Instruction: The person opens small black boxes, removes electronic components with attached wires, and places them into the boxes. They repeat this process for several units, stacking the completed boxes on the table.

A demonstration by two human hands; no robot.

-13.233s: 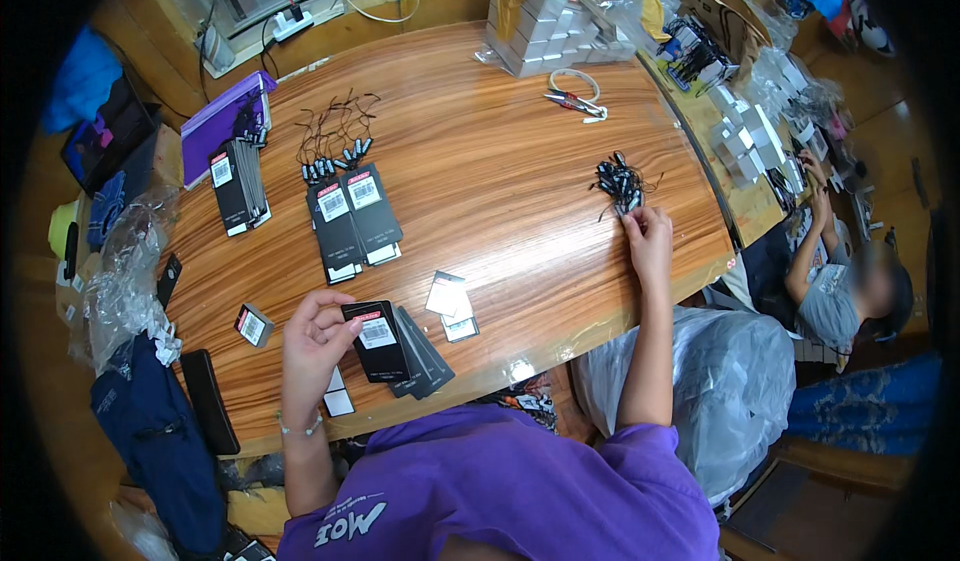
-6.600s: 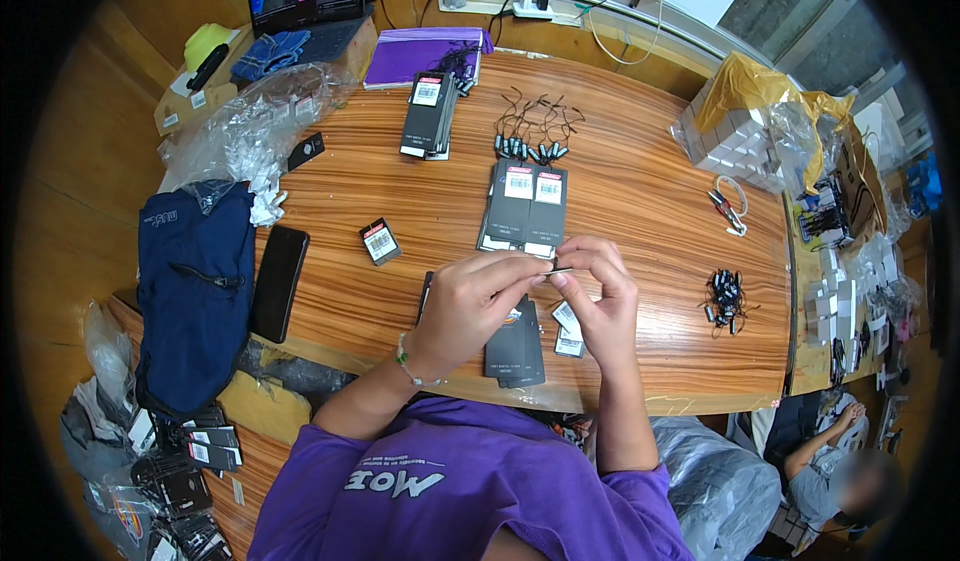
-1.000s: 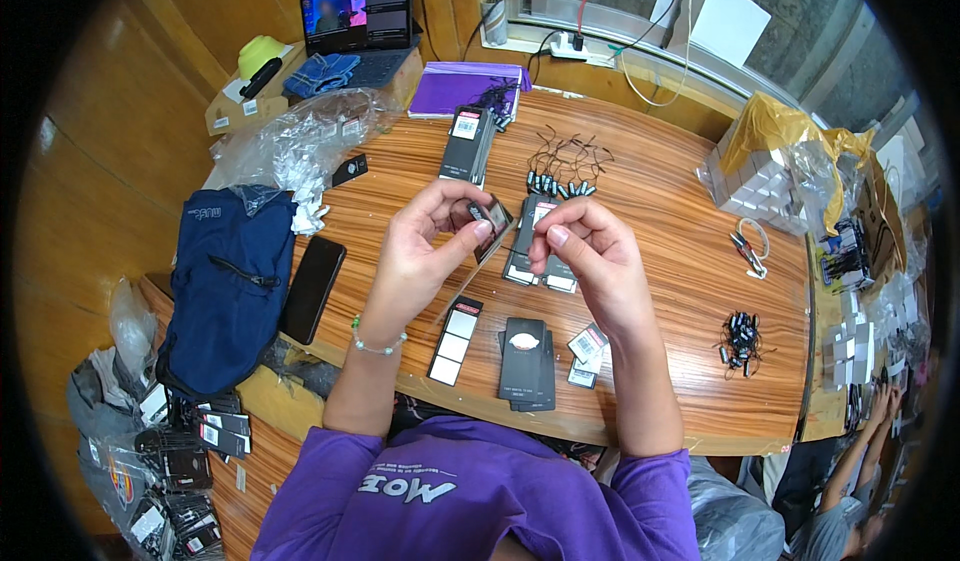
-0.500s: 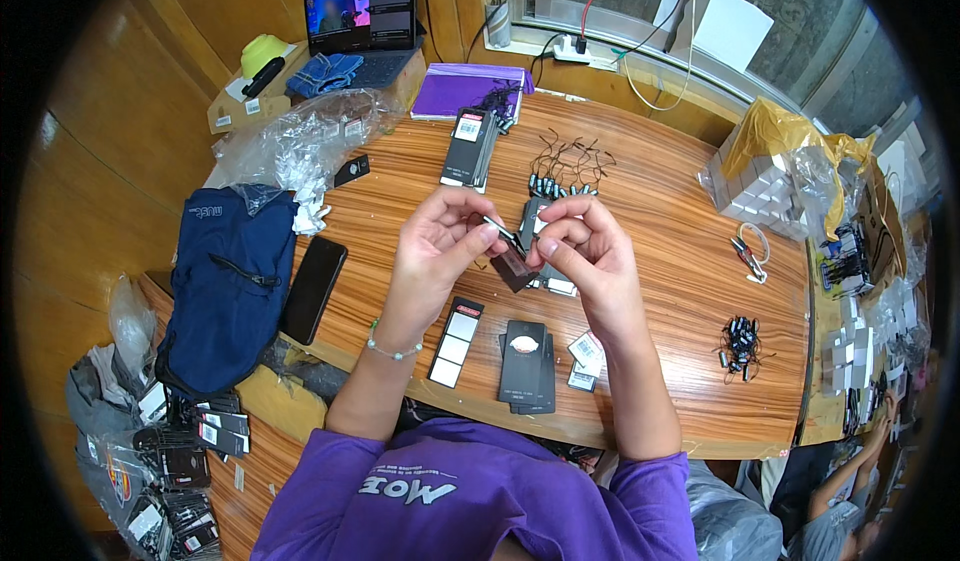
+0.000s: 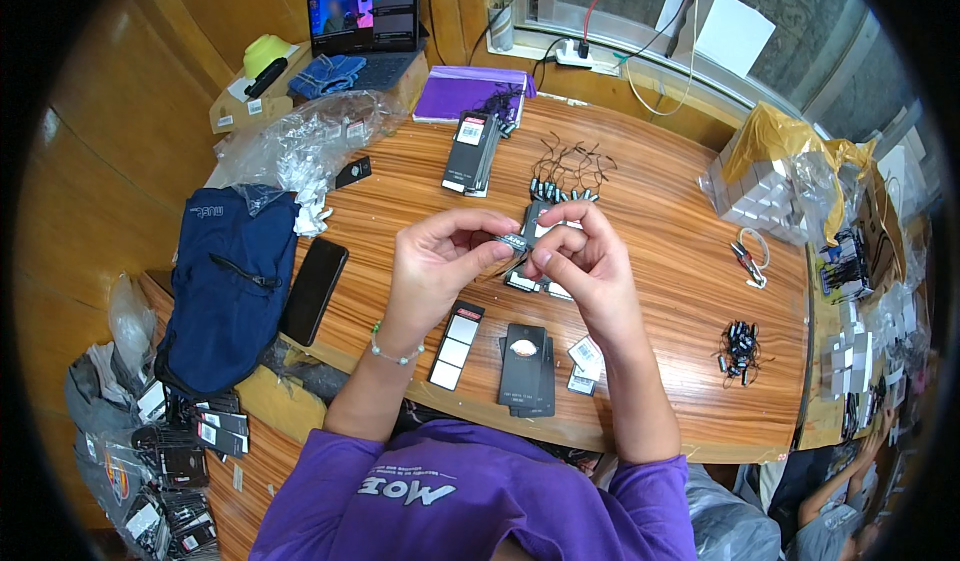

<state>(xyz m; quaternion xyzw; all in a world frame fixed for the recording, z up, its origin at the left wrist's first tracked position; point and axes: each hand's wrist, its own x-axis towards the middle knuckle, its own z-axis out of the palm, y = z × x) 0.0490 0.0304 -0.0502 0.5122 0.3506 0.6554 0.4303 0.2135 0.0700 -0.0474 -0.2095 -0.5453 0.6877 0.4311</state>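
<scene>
Over the middle of the table my left hand (image 5: 450, 258) pinches a small black hang tag (image 5: 513, 243) between thumb and fingers. The tag is tipped, so only a narrow dark strip with pale print shows. At its right end my right hand (image 5: 588, 261) is closed in a pinch; what its fingertips grip is too small to make out. Under and behind the hands lie black tags with white labels (image 5: 540, 213), partly hidden. Beyond them a row of black string fasteners (image 5: 565, 193) spreads its loops. Nearer me are a stack of black tags (image 5: 526, 371) and a label strip (image 5: 457, 346).
A taller tag stack (image 5: 470, 156) stands behind my hands. To the left are a phone (image 5: 315, 291) and a navy bag (image 5: 228, 281). On the right lie snips (image 5: 748, 263), a heap of black fasteners (image 5: 739, 349) and wrapped white boxes (image 5: 760, 196). Another person's arm (image 5: 850, 476) shows at lower right.
The dark tag that hung tilted below my fingers has swung up and now shows as a narrow strip. My left hand has moved slightly down, and my hands are closer together.
</scene>
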